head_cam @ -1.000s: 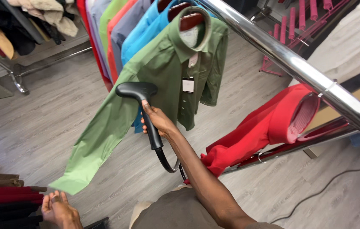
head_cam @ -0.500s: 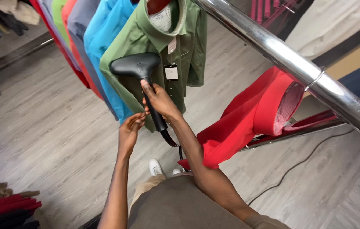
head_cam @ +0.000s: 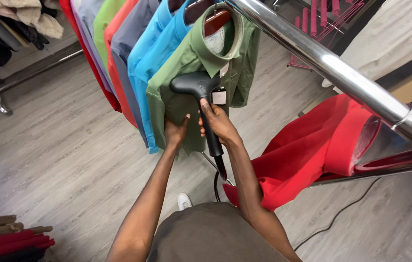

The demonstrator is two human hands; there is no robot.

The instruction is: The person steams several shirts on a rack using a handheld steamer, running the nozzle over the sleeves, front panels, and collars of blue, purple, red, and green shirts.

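Right hand [head_cam: 218, 123] grips steamer [head_cam: 201, 97]; left hand [head_cam: 176, 132] pinches green shirt [head_cam: 177, 104].

Count, taken from the chrome rail [head_cam: 341, 73]:
- Hands: 2, left hand [head_cam: 176, 132] and right hand [head_cam: 218, 123].
- Garment steamer [head_cam: 201, 97]: 1, black.
- Shirts hanging under the rail: about 8; 1 green shirt [head_cam: 177, 104] nearest, 2 blue, 1 grey, 1 orange-red, 1 light green, 1 lavender, 1 red. The far ones overlap, so that count is uncertain.
- Red garment [head_cam: 312, 150] draped below the rail: 1.
- White shoe [head_cam: 183, 201]: 1.
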